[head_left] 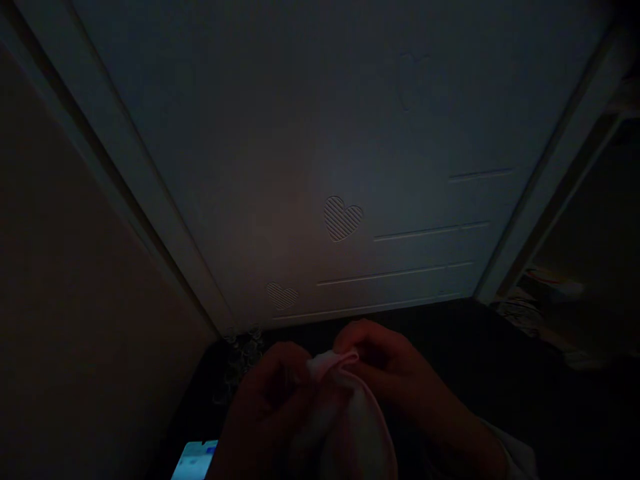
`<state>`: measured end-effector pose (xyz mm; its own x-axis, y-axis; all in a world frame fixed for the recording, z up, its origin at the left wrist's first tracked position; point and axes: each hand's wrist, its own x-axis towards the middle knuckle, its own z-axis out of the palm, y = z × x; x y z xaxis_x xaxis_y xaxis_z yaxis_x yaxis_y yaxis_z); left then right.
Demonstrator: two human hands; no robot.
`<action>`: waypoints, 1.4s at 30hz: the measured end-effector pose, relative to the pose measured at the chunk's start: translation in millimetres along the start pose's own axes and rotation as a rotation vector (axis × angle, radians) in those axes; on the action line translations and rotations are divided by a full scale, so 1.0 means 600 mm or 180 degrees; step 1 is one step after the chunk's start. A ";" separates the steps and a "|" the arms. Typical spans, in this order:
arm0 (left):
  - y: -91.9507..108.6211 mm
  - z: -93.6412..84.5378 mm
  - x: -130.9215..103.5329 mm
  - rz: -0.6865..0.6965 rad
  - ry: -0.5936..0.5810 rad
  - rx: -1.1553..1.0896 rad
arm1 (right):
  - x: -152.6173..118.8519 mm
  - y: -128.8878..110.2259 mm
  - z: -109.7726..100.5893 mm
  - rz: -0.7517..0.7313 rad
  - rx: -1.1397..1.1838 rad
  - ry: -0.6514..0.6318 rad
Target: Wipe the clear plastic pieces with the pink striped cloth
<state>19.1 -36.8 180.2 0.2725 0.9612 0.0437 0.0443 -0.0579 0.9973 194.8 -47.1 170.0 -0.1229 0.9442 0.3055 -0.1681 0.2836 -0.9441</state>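
Observation:
A soft piece of cloth (357, 427), pale with pink tones and a pink edge, hangs between my two hands at the bottom middle of the head view. My left hand (273, 400) pinches its upper edge from the left. From the right, my right hand (385, 363) pinches the same edge close by, where the fabric folds into a small loop. The cloth's lower part runs out of the frame. Dim light leaves its exact kind unclear.
A lit phone screen (195, 460) lies at the lower left, partly behind my left hand. Several small clear objects (245, 357) sit on the dark surface by the corner. A pale panel (343, 217) with embossed hearts rises behind. Stacked items (525, 310) stand at the right.

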 end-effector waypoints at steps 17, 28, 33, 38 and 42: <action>0.003 0.001 0.004 -0.0168 0.0174 -0.0733 | -0.002 -0.003 -0.008 -0.1156 -0.0956 -0.0190; -0.002 -0.003 0.011 -0.0026 0.0288 -0.1223 | -0.022 0.004 -0.016 -0.0188 -0.0212 -0.0447; 0.000 0.000 0.011 -0.0150 0.0391 -0.1191 | -0.018 0.003 -0.013 -0.0307 -0.0611 -0.0230; 0.006 0.012 0.010 -0.0053 0.0531 -0.0949 | -0.014 -0.004 -0.005 -0.0610 -0.1047 -0.0010; 0.007 0.026 0.005 0.0154 0.0661 -0.1086 | -0.015 -0.006 0.000 -0.0816 -0.1237 0.0164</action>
<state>34.8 -38.3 183.9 0.0649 0.9956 0.0669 -0.2950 -0.0449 0.9545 196.7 -56.5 170.7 -0.0751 0.8398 0.5377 0.1934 0.5413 -0.8183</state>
